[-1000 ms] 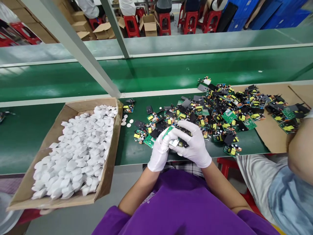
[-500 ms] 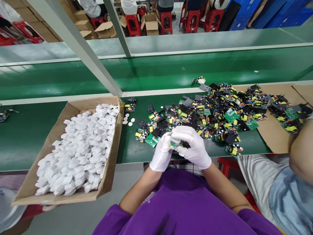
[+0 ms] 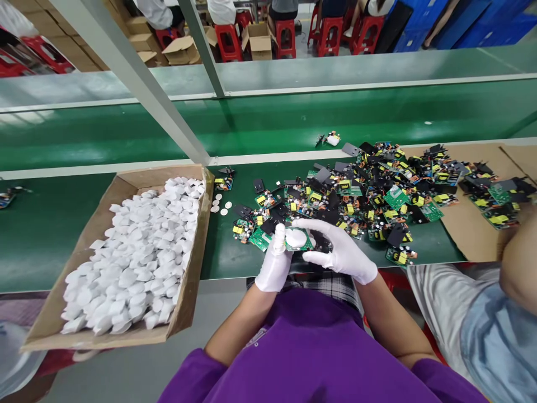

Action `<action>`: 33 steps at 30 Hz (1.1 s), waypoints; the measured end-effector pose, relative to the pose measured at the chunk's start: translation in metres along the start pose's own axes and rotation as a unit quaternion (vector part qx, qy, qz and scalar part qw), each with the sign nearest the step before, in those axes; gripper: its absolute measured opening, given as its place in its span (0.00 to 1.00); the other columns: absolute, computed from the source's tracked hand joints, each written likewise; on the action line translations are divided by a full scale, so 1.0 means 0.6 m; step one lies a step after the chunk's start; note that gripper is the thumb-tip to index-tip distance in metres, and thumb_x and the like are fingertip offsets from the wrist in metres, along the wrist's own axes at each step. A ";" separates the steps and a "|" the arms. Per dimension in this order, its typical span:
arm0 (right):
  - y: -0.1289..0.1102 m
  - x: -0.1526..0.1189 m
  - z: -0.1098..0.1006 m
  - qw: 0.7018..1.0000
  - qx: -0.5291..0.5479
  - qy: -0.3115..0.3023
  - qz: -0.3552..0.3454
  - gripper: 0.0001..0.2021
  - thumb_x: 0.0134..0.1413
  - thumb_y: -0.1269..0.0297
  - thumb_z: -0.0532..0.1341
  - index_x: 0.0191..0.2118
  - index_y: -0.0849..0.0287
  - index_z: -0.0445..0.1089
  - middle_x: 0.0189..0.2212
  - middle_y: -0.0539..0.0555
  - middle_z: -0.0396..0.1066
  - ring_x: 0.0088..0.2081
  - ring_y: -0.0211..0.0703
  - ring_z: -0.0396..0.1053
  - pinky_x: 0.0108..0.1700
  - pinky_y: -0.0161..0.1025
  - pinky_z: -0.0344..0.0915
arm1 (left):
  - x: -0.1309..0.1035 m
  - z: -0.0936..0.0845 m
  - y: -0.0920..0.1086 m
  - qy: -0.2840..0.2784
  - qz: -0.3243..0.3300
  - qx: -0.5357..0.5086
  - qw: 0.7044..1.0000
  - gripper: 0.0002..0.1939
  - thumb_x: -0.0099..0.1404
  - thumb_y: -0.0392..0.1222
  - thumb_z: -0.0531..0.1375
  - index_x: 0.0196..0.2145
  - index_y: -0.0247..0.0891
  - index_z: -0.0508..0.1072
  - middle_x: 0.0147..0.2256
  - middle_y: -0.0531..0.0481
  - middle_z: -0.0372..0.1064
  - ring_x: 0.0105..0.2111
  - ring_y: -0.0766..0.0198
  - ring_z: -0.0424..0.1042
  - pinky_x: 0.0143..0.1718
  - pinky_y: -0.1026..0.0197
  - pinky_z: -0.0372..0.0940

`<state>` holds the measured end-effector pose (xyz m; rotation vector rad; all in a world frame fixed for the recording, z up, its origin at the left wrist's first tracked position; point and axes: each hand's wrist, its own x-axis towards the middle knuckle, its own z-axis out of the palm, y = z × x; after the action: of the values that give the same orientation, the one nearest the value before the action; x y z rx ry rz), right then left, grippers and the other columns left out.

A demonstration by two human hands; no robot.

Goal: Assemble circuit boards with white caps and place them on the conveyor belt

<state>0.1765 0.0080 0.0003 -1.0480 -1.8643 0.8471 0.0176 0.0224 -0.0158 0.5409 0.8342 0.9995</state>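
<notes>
White gloves cover both hands. My left hand grips a green circuit board by its left side, above the bench's near edge. A round white pad lies on the board's upper face. My right hand is at the board's right side, thumb and fingers apart in a wide curve, holding nothing. Just beyond the hands spreads a pile of circuit boards with yellow and black parts. Several white discs rest on the bench left of the pile.
A cardboard tray full of white pads stands at left. A slanted metal post rises behind it. Beyond the bench runs a green belt carrying one board assembly. A person's arm is at right.
My right hand has opened and moved right, off the board. The board's face with the white pad now shows. On the belt, the board assembly and a small white disc have shifted left.
</notes>
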 end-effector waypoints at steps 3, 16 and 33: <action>0.001 0.000 0.003 0.999 -0.015 0.050 0.014 0.21 0.58 0.58 0.68 0.57 0.51 0.70 0.53 0.56 0.75 0.54 0.47 0.74 0.57 0.48 0.72 | 0.000 -0.003 0.002 -0.040 0.016 0.062 0.997 0.38 0.59 0.77 0.55 0.33 0.35 0.78 0.36 0.43 0.79 0.48 0.50 0.75 0.56 0.51 0.68; -0.013 0.015 -0.003 0.984 -0.109 0.006 -0.143 0.27 0.60 0.57 0.65 0.63 0.52 0.65 0.60 0.61 0.69 0.64 0.52 0.65 0.63 0.54 0.66 | -0.012 -0.009 0.002 -0.039 0.070 0.096 0.992 0.31 0.56 0.72 0.63 0.34 0.37 0.78 0.38 0.44 0.79 0.44 0.50 0.76 0.50 0.50 0.71; -0.015 0.022 0.023 0.976 0.030 0.085 -0.197 0.15 0.62 0.53 0.64 0.51 0.51 0.76 0.44 0.56 0.80 0.49 0.47 0.77 0.51 0.45 0.75 | -0.030 -0.001 0.004 -0.151 0.027 0.060 0.986 0.35 0.52 0.73 0.65 0.41 0.38 0.80 0.42 0.41 0.79 0.52 0.43 0.74 0.53 0.45 0.71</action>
<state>0.1569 0.0136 0.0061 -0.6579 -1.8038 0.5583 0.0106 0.0075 -0.0082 0.8016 0.6130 0.8918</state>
